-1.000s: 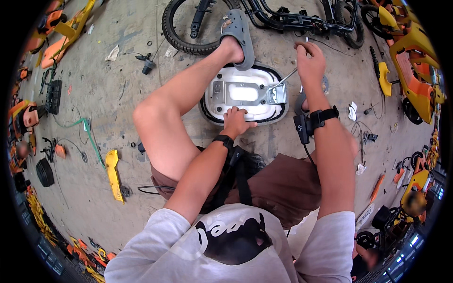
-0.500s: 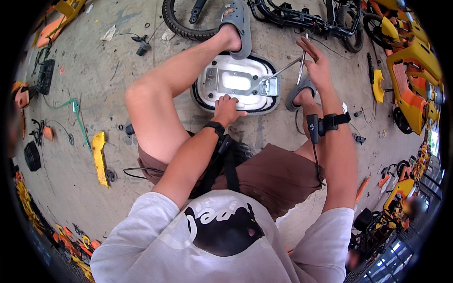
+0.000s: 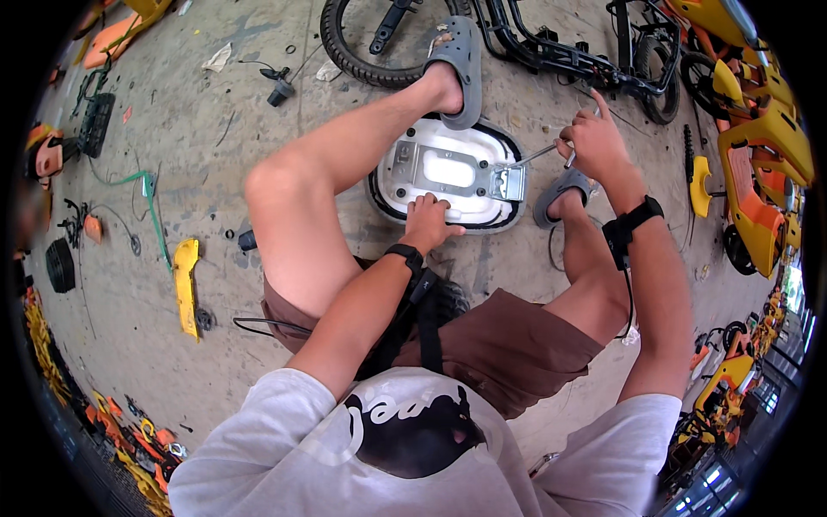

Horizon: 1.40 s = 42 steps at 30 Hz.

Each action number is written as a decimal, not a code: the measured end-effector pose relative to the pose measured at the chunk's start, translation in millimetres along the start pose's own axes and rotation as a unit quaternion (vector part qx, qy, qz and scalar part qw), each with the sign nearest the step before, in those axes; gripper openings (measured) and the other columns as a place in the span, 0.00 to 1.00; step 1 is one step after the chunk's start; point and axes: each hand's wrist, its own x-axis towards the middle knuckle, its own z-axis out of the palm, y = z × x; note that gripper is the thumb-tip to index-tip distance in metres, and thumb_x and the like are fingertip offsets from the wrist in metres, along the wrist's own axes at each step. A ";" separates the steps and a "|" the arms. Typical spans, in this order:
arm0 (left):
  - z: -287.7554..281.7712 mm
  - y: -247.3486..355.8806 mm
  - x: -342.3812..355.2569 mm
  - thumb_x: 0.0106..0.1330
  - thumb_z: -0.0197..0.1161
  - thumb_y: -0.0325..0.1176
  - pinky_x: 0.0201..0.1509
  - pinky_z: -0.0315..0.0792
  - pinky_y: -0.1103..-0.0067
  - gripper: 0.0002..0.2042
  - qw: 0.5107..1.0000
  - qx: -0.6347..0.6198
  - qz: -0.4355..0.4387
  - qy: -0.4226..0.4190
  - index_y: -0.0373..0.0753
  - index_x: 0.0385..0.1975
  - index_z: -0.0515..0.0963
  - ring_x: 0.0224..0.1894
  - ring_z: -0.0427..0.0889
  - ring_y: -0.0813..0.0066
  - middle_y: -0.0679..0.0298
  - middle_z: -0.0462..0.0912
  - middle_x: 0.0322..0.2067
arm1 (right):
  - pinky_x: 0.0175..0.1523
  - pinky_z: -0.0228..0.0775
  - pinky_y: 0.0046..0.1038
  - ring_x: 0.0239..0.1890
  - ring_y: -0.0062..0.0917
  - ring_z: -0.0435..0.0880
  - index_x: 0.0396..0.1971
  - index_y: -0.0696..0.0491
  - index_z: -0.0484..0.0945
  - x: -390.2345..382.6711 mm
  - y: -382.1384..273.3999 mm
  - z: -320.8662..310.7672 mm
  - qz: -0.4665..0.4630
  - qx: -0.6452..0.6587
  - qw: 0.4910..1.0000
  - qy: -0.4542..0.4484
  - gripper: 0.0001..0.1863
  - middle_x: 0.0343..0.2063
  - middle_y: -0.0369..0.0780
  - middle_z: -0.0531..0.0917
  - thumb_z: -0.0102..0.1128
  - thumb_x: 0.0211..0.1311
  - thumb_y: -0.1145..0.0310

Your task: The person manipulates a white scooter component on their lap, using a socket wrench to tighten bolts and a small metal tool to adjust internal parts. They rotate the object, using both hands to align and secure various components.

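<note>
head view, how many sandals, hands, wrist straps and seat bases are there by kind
grey rubber sandals: 2
bare hands: 2, left hand, right hand
black wrist straps: 2
white oval seat base with black rim: 1
thin metal tool: 1
total: 8

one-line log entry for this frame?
left hand: pressing on seat base | right hand: holding tool, tip at bracket | seat base: on floor between feet
</note>
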 end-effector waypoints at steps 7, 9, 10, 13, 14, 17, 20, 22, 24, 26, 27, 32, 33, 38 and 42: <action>-2.4 -1.4 4.4 0.45 0.74 0.55 0.64 0.57 0.66 0.32 1.000 -0.008 -0.010 -0.027 0.45 0.50 0.79 0.59 0.64 0.61 0.61 0.71 0.51 | 0.46 0.70 0.37 0.25 0.39 0.80 0.15 0.52 0.80 8.8 -11.0 9.1 -0.096 0.061 0.993 0.034 0.14 0.17 0.44 0.81 0.55 0.53 0.61; -3.5 -0.8 5.6 0.44 0.74 0.55 0.64 0.57 0.66 0.33 0.999 -0.008 -0.018 -0.036 0.46 0.50 0.79 0.59 0.64 0.62 0.61 0.70 0.51 | 0.41 0.72 0.38 0.25 0.40 0.80 0.14 0.52 0.80 11.8 -12.6 10.5 -0.068 0.073 0.994 0.043 0.15 0.16 0.45 0.80 0.54 0.53 0.60; -3.3 0.0 6.2 0.44 0.74 0.55 0.64 0.57 0.66 0.33 0.999 -0.008 -0.019 -0.038 0.46 0.50 0.79 0.59 0.64 0.62 0.62 0.70 0.52 | 0.39 0.72 0.39 0.25 0.41 0.81 0.13 0.53 0.79 12.1 -11.5 13.1 -0.040 0.088 0.994 0.041 0.16 0.16 0.45 0.80 0.54 0.54 0.60; -3.9 0.9 7.7 0.43 0.75 0.56 0.65 0.57 0.66 0.33 0.999 -0.013 -0.021 -0.042 0.46 0.50 0.79 0.59 0.64 0.62 0.62 0.70 0.52 | 0.37 0.73 0.41 0.25 0.43 0.81 0.14 0.54 0.79 17.4 -11.7 15.7 0.057 0.148 0.986 0.041 0.16 0.17 0.48 0.80 0.53 0.54 0.60; -4.2 0.7 7.4 0.43 0.75 0.56 0.65 0.57 0.66 0.33 0.999 -0.015 -0.022 -0.044 0.46 0.50 0.79 0.59 0.64 0.62 0.62 0.70 0.52 | 0.36 0.74 0.42 0.25 0.44 0.81 0.14 0.55 0.80 19.9 -12.8 15.9 0.091 0.170 0.980 0.042 0.16 0.17 0.48 0.80 0.53 0.54 0.60; -4.4 1.1 7.5 0.43 0.75 0.56 0.65 0.57 0.66 0.34 0.998 -0.006 -0.029 -0.048 0.46 0.51 0.79 0.59 0.64 0.62 0.62 0.70 0.52 | 0.37 0.75 0.41 0.26 0.45 0.82 0.16 0.55 0.81 31.5 -17.9 9.7 0.152 0.153 0.976 0.027 0.16 0.19 0.49 0.81 0.56 0.53 0.59; -5.9 2.5 7.0 0.44 0.75 0.56 0.65 0.57 0.66 0.33 0.998 -0.008 -0.030 -0.046 0.45 0.51 0.79 0.59 0.64 0.62 0.62 0.71 0.52 | 0.38 0.76 0.39 0.29 0.44 0.84 0.19 0.55 0.83 45.5 -29.6 -4.1 0.165 0.159 0.973 -0.015 0.16 0.22 0.49 0.83 0.58 0.52 0.57; -6.2 2.9 6.2 0.44 0.75 0.55 0.65 0.57 0.67 0.33 0.999 -0.013 -0.024 -0.039 0.45 0.50 0.79 0.59 0.64 0.62 0.62 0.71 0.52 | 0.39 0.77 0.39 0.31 0.43 0.84 0.21 0.56 0.83 53.3 -35.2 -12.4 0.167 0.150 0.974 -0.028 0.16 0.24 0.48 0.84 0.59 0.51 0.56; -5.2 2.3 4.4 0.44 0.74 0.55 0.65 0.57 0.67 0.33 0.999 -0.021 -0.016 -0.028 0.44 0.50 0.79 0.59 0.65 0.62 0.61 0.72 0.51 | 0.39 0.77 0.39 0.32 0.42 0.85 0.23 0.56 0.84 56.5 -35.1 -14.2 0.169 0.143 0.975 -0.036 0.17 0.25 0.48 0.84 0.60 0.51 0.56; -3.2 1.7 4.8 0.45 0.74 0.55 0.65 0.57 0.68 0.33 0.999 -0.023 -0.016 -0.024 0.44 0.50 0.79 0.59 0.65 0.62 0.61 0.73 0.51 | 0.40 0.77 0.39 0.33 0.42 0.85 0.24 0.57 0.84 55.9 -30.0 -10.7 0.172 0.139 0.974 -0.039 0.17 0.26 0.48 0.84 0.60 0.52 0.55; -2.9 2.1 4.6 0.45 0.74 0.55 0.65 0.57 0.68 0.33 0.999 -0.023 -0.016 -0.024 0.44 0.50 0.79 0.59 0.65 0.62 0.61 0.73 0.51 | 0.40 0.77 0.39 0.33 0.42 0.85 0.24 0.56 0.84 53.9 -26.8 -6.9 0.157 0.138 0.977 -0.043 0.17 0.25 0.48 0.84 0.60 0.52 0.55; -7.4 5.6 4.9 0.45 0.75 0.54 0.65 0.57 0.67 0.33 0.999 -0.014 -0.021 -0.037 0.44 0.50 0.79 0.59 0.64 0.62 0.61 0.72 0.51 | 0.38 0.76 0.39 0.32 0.42 0.84 0.25 0.52 0.85 29.0 -11.1 -1.9 0.080 0.135 0.985 -0.074 0.12 0.24 0.47 0.84 0.62 0.48 0.59; -6.5 3.9 4.8 0.44 0.75 0.54 0.65 0.57 0.67 0.33 0.999 -0.016 -0.019 -0.036 0.44 0.51 0.79 0.59 0.64 0.62 0.61 0.72 0.51 | 0.38 0.75 0.40 0.31 0.42 0.83 0.26 0.51 0.85 23.3 -8.1 -0.5 0.064 0.147 0.985 -0.070 0.11 0.24 0.46 0.84 0.62 0.47 0.60; -4.5 2.0 6.2 0.43 0.75 0.55 0.65 0.56 0.66 0.33 0.999 -0.015 -0.018 -0.038 0.45 0.50 0.79 0.60 0.64 0.62 0.62 0.72 0.52 | 0.33 0.71 0.41 0.26 0.42 0.80 0.24 0.50 0.84 -1.2 3.0 13.8 -0.023 0.160 0.986 -0.033 0.07 0.20 0.44 0.82 0.60 0.43 0.66; -4.1 2.3 8.3 0.43 0.75 0.56 0.65 0.57 0.65 0.33 0.999 -0.008 -0.022 -0.045 0.46 0.50 0.79 0.60 0.64 0.62 0.62 0.71 0.52 | 0.33 0.70 0.40 0.26 0.40 0.80 0.22 0.49 0.83 -12.9 6.4 29.1 -0.069 0.162 0.984 0.001 0.05 0.18 0.42 0.81 0.60 0.41 0.68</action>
